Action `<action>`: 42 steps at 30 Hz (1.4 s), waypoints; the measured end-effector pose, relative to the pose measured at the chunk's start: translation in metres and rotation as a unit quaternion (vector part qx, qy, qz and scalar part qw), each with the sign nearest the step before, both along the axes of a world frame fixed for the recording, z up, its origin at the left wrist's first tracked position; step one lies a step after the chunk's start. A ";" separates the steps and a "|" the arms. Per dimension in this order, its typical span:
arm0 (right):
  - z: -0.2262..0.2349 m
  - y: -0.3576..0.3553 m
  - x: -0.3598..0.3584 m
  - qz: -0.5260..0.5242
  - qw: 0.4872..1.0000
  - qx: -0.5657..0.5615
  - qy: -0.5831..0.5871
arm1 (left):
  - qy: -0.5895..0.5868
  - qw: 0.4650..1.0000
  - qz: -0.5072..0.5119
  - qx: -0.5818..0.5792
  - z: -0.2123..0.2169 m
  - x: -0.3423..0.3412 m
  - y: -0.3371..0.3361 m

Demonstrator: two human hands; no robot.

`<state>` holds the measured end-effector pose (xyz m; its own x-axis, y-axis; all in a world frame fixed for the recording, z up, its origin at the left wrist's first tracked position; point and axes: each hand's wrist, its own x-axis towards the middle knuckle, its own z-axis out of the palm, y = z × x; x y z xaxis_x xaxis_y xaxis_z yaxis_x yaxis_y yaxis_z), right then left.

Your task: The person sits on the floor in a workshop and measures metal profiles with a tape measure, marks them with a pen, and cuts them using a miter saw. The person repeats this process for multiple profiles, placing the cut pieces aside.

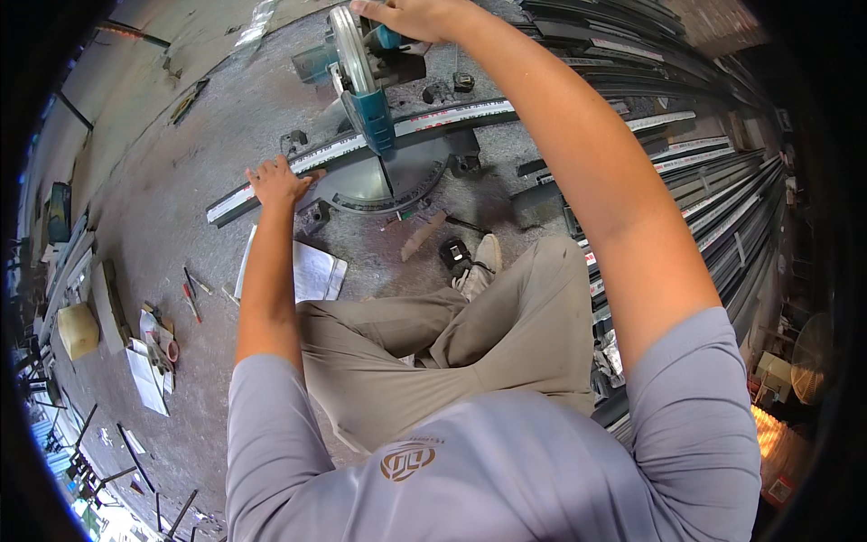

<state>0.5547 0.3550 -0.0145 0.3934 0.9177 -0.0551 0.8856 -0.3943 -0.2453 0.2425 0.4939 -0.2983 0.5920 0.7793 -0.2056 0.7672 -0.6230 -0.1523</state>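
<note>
A miter saw (368, 113) with a teal blade guard stands on the floor in front of me. A long dark metal profile (461, 115) with a white printed film strip lies across its round base (366, 185), under the lowered saw head. My left hand (278, 183) holds the profile near its left end, fingers over it and thumb stretched toward the saw. At the upper edge my right hand (411, 18) is closed round the saw's handle, and part of the grip is hidden. Whether the blade touches the profile cannot be seen.
Long dark profiles (713, 194) are stacked on the right. Papers (316, 271) lie below my left forearm. A tape measure (455, 254) sits by my shoe (479, 266). Pliers (190, 101), a red screwdriver (191, 303) and a yellowish container (79, 330) are at left.
</note>
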 end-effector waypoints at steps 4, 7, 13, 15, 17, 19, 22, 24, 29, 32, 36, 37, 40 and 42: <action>0.003 0.002 0.003 -0.012 1.000 0.006 0.004 | 0.011 0.994 -0.101 0.040 0.006 -0.008 0.002; 0.010 0.001 0.000 -0.020 1.000 0.009 0.003 | -0.026 0.986 -0.131 0.103 -0.016 -0.022 0.012; 0.011 -0.003 -0.001 -0.001 1.000 0.002 -0.013 | -0.028 0.990 -0.076 0.114 0.011 -0.100 0.004; 0.012 -0.005 -0.007 -0.006 0.999 0.022 -0.030 | -0.008 0.991 -0.064 0.117 0.034 -0.144 -0.001; -0.002 -0.008 -0.002 -0.015 0.994 0.071 -0.077 | -0.012 0.994 -0.035 0.106 0.056 -0.193 -0.007; -0.015 -0.003 0.005 -0.025 0.989 0.084 -0.116 | -0.039 0.996 0.012 0.082 0.078 -0.248 -0.018; -0.020 0.000 0.002 -0.043 0.984 0.133 -0.108 | -0.136 0.983 0.107 0.064 0.111 -0.325 -0.051; -0.012 -0.008 -0.012 -0.077 0.986 0.114 -0.090 | -0.184 0.960 0.209 0.029 0.145 -0.363 -0.085; -0.046 -0.049 0.048 0.055 0.962 0.211 -0.166 | -0.278 0.901 0.318 0.103 0.141 -0.480 -0.135; -0.076 -0.098 0.048 0.054 0.931 0.303 -0.195 | -0.355 0.826 0.428 0.091 0.161 -0.530 -0.187; -0.155 -0.233 0.062 -0.058 0.942 0.227 -0.239 | -0.460 0.710 0.520 0.118 0.133 -0.580 -0.226; -0.177 -0.285 0.076 -0.008 0.937 0.185 -0.296 | -0.486 0.690 0.525 0.107 0.117 -0.588 -0.225; -0.221 -0.387 0.022 -0.063 0.977 0.007 -0.205 | -0.553 0.626 0.537 0.113 0.114 -0.603 -0.258; -0.239 -0.447 0.007 -0.113 0.981 -0.109 -0.116 | -0.584 0.607 0.527 0.116 0.099 -0.613 -0.256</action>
<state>0.5612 -0.0917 -0.2534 0.6107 0.7819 -0.1253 0.7915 -0.6078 0.0650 -0.3702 0.2383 -0.1996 -0.6239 0.7791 0.0613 0.3898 0.2423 0.8884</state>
